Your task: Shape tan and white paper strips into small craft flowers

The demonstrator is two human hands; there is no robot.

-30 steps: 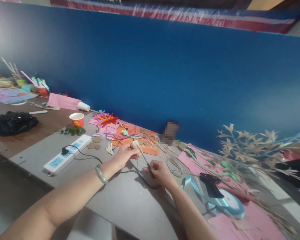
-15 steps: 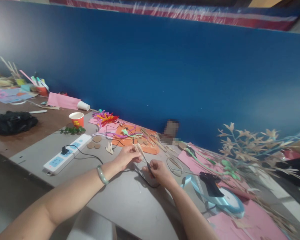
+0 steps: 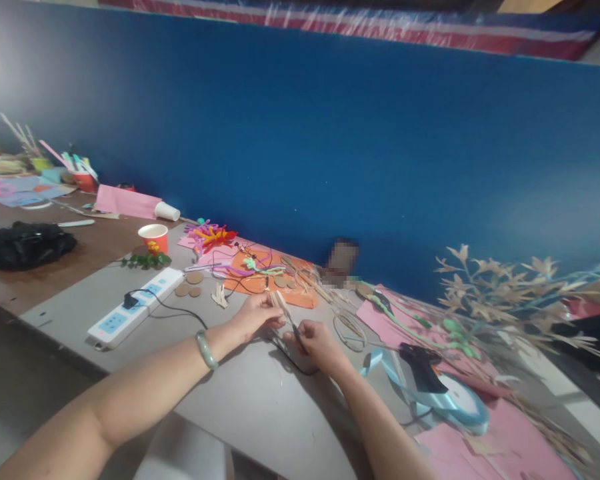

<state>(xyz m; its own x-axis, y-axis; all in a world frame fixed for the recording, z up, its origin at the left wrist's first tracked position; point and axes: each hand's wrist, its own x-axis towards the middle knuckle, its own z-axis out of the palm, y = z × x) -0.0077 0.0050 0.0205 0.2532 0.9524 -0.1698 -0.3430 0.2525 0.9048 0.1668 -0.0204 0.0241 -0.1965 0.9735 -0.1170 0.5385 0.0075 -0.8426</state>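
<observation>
My left hand point(image 3: 260, 315), a jade-coloured bangle at its wrist, pinches a pale straw-coloured strip point(image 3: 275, 300) above the grey table. Close by on the right, my right hand point(image 3: 316, 340) is closed around dark-handled scissors point(image 3: 298, 331). Their narrow blades point up and away, right beside the strip; whether they touch it I cannot tell. A few similar pale scraps point(image 3: 220, 295) lie left of my left hand. Beyond both hands, an orange sheet point(image 3: 307, 298) carries thin dry strips, pipe cleaners and small brown discs.
To the left lie a white power strip point(image 3: 137, 310) with a black cable, a red paper cup point(image 3: 153, 240) and green leaves point(image 3: 145, 261). At right are a black glue gun point(image 3: 423, 367), a blue ribbon roll point(image 3: 473, 403), pink paper point(image 3: 510, 443) and dried leafy stems point(image 3: 505, 287).
My left hand has shifted very slightly, with the strip still pinched in it. My right hand keeps its place with the scissors; the table things are unmoved.
</observation>
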